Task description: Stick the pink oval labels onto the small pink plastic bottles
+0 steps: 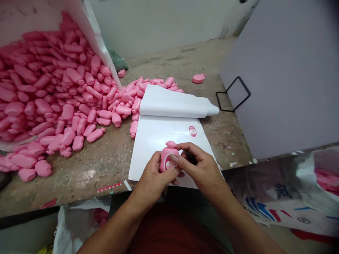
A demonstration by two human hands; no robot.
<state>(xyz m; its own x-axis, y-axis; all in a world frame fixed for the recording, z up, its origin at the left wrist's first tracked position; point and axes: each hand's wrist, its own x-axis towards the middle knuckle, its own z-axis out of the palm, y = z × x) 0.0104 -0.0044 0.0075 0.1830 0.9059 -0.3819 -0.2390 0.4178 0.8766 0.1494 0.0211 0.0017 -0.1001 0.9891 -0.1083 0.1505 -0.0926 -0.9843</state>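
A small pink plastic bottle (pixel 164 155) with a narrow neck stands roughly upright between my two hands. My left hand (pixel 157 174) is closed around its left side and base. On the bottle's front is an oval label (pixel 169 164), partly covered by my right thumb. My right hand (pixel 197 163) grips the bottle from the right, its index finger near the neck. Something dark shows within the curl of the right fingers; I cannot tell what it is. Below the hands lies white label backing sheet (pixel 148 137), carrying one pink oval sticker (pixel 192 131).
A large heap of pink bottles (pixel 53 81) spills from a white sack (pixel 99 38) on the left. One pink bottle (pixel 198 78) lies apart at the back. A black wire stand (pixel 239 93) sits by a grey panel (pixel 286 77). Printed sacks (pixel 275 201) are below right.
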